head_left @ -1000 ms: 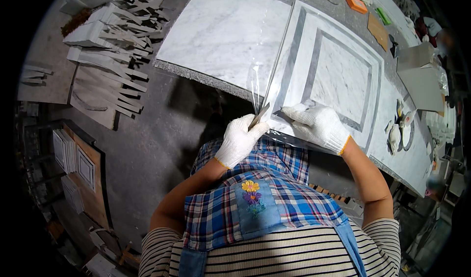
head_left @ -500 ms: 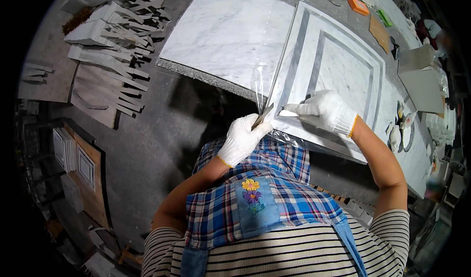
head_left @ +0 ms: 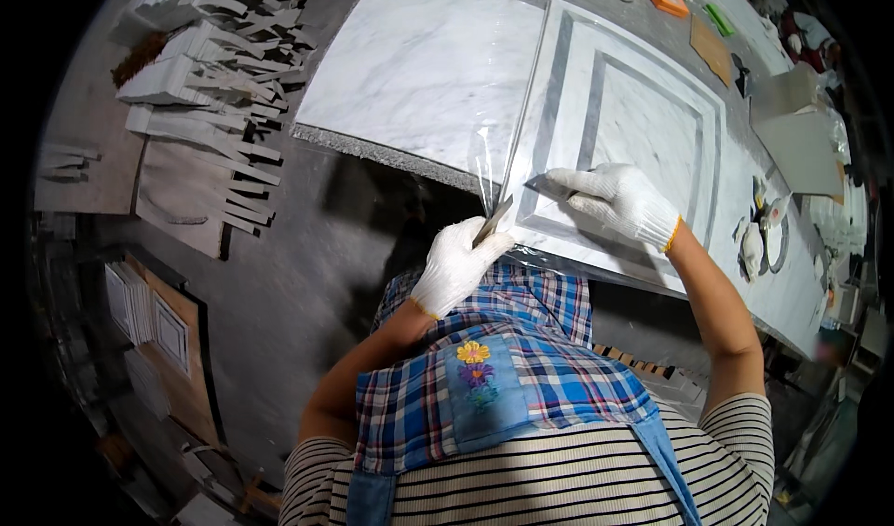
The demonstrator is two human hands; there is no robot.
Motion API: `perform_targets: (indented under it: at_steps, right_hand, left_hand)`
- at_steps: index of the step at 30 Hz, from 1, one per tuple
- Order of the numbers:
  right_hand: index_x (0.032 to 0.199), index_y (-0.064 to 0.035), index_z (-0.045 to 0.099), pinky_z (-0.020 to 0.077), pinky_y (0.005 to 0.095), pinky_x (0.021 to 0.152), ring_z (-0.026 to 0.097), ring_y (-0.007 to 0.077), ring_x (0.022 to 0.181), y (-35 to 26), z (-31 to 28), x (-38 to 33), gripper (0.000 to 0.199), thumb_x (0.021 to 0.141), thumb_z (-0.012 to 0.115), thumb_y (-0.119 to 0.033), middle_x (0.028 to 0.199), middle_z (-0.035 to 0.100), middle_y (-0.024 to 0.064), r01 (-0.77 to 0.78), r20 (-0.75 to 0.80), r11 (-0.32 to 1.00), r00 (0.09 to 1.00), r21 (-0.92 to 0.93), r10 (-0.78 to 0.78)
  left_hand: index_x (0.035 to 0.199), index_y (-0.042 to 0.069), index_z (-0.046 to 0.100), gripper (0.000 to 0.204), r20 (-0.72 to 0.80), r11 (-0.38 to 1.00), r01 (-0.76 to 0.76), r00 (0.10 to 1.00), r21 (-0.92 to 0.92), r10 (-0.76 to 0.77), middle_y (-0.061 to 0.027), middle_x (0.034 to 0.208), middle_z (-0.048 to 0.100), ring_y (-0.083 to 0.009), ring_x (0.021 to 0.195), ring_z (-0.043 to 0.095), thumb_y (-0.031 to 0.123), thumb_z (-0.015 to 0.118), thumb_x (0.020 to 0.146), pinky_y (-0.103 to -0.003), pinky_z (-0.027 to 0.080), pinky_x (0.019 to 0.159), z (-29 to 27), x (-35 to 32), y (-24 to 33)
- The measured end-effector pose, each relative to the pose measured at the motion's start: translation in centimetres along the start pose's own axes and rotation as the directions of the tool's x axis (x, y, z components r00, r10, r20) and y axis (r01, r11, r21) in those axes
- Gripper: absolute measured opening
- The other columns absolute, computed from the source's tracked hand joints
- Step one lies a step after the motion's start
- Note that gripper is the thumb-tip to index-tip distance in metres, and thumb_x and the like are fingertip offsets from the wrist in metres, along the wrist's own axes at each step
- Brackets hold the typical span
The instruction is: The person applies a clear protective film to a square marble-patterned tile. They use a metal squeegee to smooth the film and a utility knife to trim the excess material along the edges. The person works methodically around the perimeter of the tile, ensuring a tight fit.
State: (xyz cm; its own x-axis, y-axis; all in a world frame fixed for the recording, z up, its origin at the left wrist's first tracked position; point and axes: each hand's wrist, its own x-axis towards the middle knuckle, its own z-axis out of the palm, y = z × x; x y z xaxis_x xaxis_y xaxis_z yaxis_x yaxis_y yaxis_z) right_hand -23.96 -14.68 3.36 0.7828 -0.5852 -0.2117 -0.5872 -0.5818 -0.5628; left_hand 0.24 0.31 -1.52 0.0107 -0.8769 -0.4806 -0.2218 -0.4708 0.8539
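Note:
A white marble panel with grey inlaid frames (head_left: 643, 121) lies on the worktop, a plain white marble slab (head_left: 424, 70) to its left. Clear plastic film (head_left: 484, 158) runs along the gap and shows under the panel's near edge. My gloved right hand (head_left: 619, 200) is over the panel's near left corner, pinching a small flat blade (head_left: 537, 182) against the grey band. Beside that corner, my gloved left hand (head_left: 461, 261) grips a thin, flat, pointed strip (head_left: 494, 221) that looks like a putty knife; its handle is hidden by the glove.
Stacks of white stone strips (head_left: 200, 79) stand at left on boards. Smaller framed panels (head_left: 169, 330) lie on a wooden board lower left. Far right on the worktop are an orange box (head_left: 668, 1), a brown sheet (head_left: 711, 51) and a pale carton (head_left: 792, 135). Cups and tools (head_left: 764, 237) sit nearer.
My right hand has moved the small blade up and slightly left along the panel's left grey band. My left hand stays near the corner with its strip. The whole view has shifted slightly.

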Motion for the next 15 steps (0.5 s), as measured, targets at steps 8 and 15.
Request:
perform_targets:
  at_steps: [8, 15]
  right_hand:
    - [0.15, -0.01, 0.054, 0.0583, 0.0365, 0.086, 0.076, 0.0299, 0.097, -3.6, 4.8, -6.6, 0.061, 0.094, 0.074, -0.022, 0.11, 0.076, 0.0192, -0.252, -0.222, 0.912, 0.917, 0.322, 0.332]
    - [0.129, -0.0164, 0.072, 0.0576, 0.0389, 0.083, 0.072, 0.0321, 0.091, -7.9, 10.0, -8.8, 0.039, 0.092, 0.072, -0.028, 0.1, 0.075, 0.0164, -0.224, -0.359, 0.864, 0.841, 0.451, 0.406]
  left_hand:
    - [0.09, -0.005, 0.068, 0.034, -0.077, 0.998, -0.07, 0.995, -0.007, 0.069, -0.0106, 0.069, 0.059, -0.0152, 0.063, 0.052, 0.028, 0.067, 0.099, -0.033, 0.043, 0.061, -0.4, -0.6, -1.1]
    - [0.097, -0.003, 0.071, 0.029, 0.184, 0.994, 0.101, 0.979, -0.039, -0.092, -0.0049, 0.077, 0.066, -0.0126, 0.07, 0.06, 0.023, 0.06, 0.096, -0.028, 0.048, 0.067, -1.2, -4.0, 6.5]
